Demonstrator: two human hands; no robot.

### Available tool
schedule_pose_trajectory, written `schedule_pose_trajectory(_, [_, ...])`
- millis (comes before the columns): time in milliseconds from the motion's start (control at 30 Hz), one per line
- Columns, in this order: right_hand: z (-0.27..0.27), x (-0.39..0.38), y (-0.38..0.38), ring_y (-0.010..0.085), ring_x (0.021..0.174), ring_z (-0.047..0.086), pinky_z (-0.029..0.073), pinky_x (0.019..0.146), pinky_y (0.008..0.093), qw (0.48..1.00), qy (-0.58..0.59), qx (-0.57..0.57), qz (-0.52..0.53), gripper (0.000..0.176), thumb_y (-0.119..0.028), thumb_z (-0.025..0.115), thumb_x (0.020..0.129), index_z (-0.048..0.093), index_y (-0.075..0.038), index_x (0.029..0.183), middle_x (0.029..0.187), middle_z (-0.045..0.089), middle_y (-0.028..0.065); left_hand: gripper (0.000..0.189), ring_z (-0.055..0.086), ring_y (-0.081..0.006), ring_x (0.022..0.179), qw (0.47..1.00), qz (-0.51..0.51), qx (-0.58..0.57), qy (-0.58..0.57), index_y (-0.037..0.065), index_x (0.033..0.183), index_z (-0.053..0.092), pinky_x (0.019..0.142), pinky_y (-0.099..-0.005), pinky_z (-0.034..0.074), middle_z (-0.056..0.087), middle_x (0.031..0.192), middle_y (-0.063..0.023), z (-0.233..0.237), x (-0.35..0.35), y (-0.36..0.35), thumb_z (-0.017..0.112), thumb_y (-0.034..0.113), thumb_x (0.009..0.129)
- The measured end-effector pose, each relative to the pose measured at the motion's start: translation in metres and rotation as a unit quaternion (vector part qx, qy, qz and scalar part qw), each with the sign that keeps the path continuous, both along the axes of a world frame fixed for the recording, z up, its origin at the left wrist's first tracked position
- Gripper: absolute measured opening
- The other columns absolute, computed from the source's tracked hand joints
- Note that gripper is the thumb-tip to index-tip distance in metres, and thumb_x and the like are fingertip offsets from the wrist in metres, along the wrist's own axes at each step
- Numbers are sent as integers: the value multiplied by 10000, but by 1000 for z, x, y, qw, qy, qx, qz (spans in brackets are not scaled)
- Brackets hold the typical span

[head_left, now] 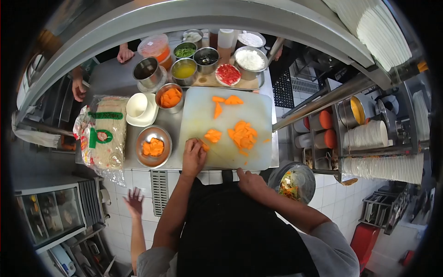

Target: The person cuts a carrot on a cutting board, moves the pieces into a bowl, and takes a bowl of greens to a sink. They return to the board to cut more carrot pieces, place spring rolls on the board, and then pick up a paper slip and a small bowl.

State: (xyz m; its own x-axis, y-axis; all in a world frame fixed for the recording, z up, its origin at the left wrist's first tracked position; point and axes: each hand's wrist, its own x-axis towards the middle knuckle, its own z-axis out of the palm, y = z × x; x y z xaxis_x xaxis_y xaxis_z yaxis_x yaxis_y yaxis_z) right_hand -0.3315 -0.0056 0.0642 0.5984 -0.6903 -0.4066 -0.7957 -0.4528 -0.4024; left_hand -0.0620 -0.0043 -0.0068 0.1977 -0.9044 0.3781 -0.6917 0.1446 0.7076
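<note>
At the near edge of a pale cutting board, my left hand has its fingers curled down over an orange carrot piece, partly hidden by them. My right hand is closed at the board's front edge, its index finger stretched forward, apparently around a knife. The blade hardly shows against the board and the handle is hidden. Carrot slices lie in a heap to the right, with a smaller pile near my left hand. A few larger carrot pieces sit farther back.
Metal bowls of carrot slices and white bowls stand left, beside bagged noodles. Behind are several ingredient containers. A scrap bin is at lower right. Other people's hands show at left.
</note>
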Motion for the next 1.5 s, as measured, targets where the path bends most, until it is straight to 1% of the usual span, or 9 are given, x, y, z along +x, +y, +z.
schedule_pose_trajectory(233, [5,0,6,457,773,708,576,665,560,1000,3,12,-7,401,-177,590,940,480,8,1278,895,682,280,284,593,-364,1019,1000,2,1,-9,-7,1117,638,885,-429,519,559,1102,-171,-3,1,0,652,-33,835])
schedule_pose_trajectory(333, [5,-1,7,451,726,711,576,626,563,1000,-29,-12,5,336,-141,534,966,467,-6,1266,858,678,294,257,599,-363,1024,1000,0,7,-13,-8,1108,634,889,-420,519,561,1124,-175,-3,2,1,644,-17,851])
schedule_pose_trajectory(500, [9,4,5,439,718,715,580,607,546,1000,5,-3,10,306,-129,534,963,475,-4,1237,802,684,272,225,612,-371,1038,1000,2,3,16,-5,1098,644,902,-423,524,578,1145,-180,-2,3,2,644,-3,872])
schedule_pose_trajectory(800, [10,6,3,445,712,712,571,612,571,1000,23,14,4,318,-124,529,964,467,0,1250,780,684,262,236,628,-377,1098,1000,3,-7,24,-22,1105,659,938,-420,531,634,1145,-179,1,6,2,617,-89,883])
schedule_pose_trajectory(933, [-16,8,4,474,731,699,559,646,594,1000,-17,-3,2,336,-123,536,959,459,8,1259,780,679,280,241,627,-378,1118,1000,1,4,31,-22,1109,660,961,-424,529,636,1165,-183,4,6,4,606,-93,885])
schedule_pose_trajectory(1000, [-37,25,-14,504,768,685,549,681,605,998,-45,41,-19,349,-137,543,960,457,21,1259,783,673,301,240,626,-377,1118,1000,1,-10,30,-24,1109,660,962,-424,529,636,1166,-183,5,5,-1,607,-90,884])
schedule_pose_trajectory(1233, [1,22,-34,514,760,672,522,686,623,997,-37,61,-28,270,-89,537,948,453,26,1177,755,663,299,242,619,-375,1089,1000,-1,-9,9,-37,1112,643,939,-433,530,616,1133,-174,-1,5,3,600,-89,880])
schedule_pose_trajectory(1300, [1,17,-24,505,767,689,551,686,606,998,-48,32,0,351,-176,594,958,464,16,1221,799,682,297,241,617,-374,1083,1000,-3,-12,6,-36,1110,641,932,-435,529,609,1124,-171,2,5,1,597,-90,880])
schedule_pose_trajectory(1500, [17,17,-12,486,752,698,560,664,598,999,-38,20,12,309,-164,587,960,468,7,1188,792,683,283,237,604,-370,1091,1000,-5,-22,3,-34,1106,637,933,-434,523,600,1121,-168,4,5,2,603,-88,878])
